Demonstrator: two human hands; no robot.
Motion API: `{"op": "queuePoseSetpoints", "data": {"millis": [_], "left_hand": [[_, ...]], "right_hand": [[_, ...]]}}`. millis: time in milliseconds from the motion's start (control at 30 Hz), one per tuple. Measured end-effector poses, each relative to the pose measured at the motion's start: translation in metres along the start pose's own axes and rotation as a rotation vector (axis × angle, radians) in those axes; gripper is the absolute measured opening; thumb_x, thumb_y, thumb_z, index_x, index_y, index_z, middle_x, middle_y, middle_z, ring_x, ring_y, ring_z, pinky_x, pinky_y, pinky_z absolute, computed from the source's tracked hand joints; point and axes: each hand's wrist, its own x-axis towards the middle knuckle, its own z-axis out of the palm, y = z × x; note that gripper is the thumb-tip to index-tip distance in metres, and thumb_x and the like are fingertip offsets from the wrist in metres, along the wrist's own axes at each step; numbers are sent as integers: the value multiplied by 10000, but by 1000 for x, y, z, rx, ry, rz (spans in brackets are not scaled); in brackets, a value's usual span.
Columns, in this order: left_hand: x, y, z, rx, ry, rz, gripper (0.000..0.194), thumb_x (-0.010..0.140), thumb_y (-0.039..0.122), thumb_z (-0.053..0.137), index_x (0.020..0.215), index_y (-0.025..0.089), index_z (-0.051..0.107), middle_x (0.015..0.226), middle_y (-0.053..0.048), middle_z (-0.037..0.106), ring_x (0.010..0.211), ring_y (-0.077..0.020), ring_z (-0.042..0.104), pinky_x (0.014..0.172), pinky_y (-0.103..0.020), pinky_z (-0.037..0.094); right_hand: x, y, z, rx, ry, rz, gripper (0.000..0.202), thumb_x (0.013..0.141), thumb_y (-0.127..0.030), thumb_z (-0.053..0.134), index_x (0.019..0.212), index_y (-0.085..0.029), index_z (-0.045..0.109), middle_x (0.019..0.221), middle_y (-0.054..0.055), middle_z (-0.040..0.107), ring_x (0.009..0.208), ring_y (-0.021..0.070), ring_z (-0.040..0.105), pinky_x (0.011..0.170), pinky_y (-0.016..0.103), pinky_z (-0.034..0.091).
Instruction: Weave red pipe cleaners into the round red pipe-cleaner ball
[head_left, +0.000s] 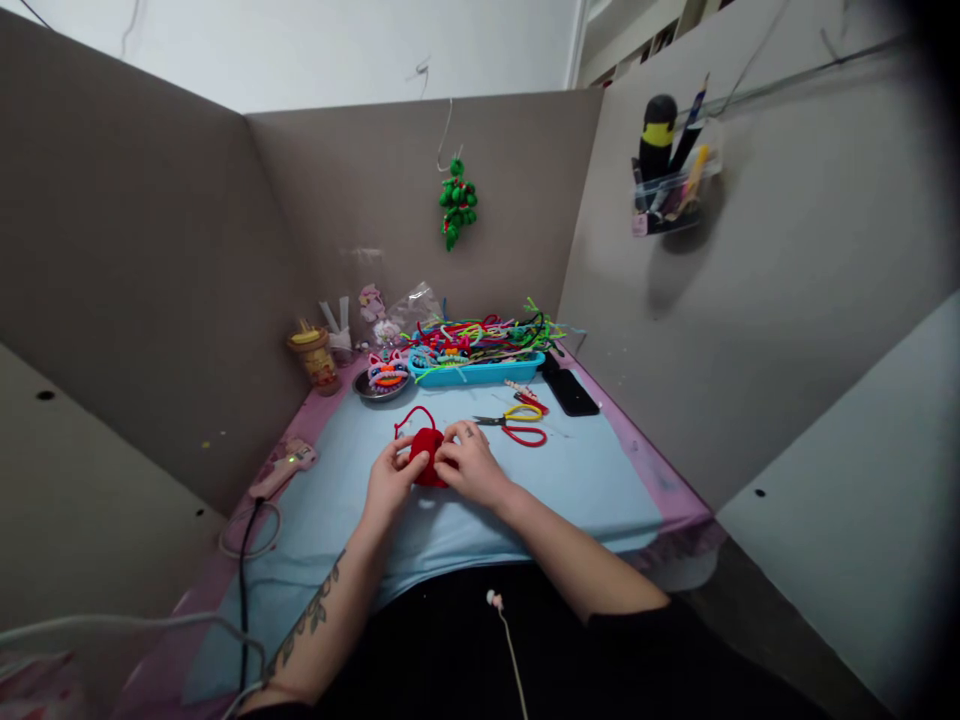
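Between my two hands is a rounded red piece that looks made of coiled pipe cleaner. A loose red strand curls up from it toward the left. My left hand grips its left side, thumb laid across the front. On the other side, my right hand pinches the piece with bent fingertips, which hide part of it. Just beyond my right hand lie scissors with one yellow and one red handle, blades pointing left.
A blue tray heaped with colourful pipe cleaners stands at the back, beside a metal bowl holding a fuzzy figure. A black phone lies right; a pink glue gun with a cable lies left, near a cup. Partitions surround the table.
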Motion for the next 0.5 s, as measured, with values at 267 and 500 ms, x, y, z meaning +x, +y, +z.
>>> {"op": "queuePoseSetpoints", "data": {"millis": [267, 500], "left_hand": [[-2, 5, 1, 37, -42, 6, 660, 572, 370, 855, 1115, 104, 590, 719, -49, 736, 594, -174, 668, 627, -287, 523], [-2, 6, -5, -101, -104, 9, 861, 581, 278, 859, 1332, 159, 456, 766, -24, 732, 646, -156, 670, 653, -252, 505]], "right_hand": [[-3, 3, 7, 178, 61, 111, 106, 757, -128, 652, 681, -197, 675, 922, 34, 507, 955, 194, 485, 889, 352, 401], [-2, 5, 5, 280, 178, 246, 155, 749, -140, 657, 878, -221, 684, 1149, 73, 520, 1159, 235, 479, 1047, 429, 358]]}}
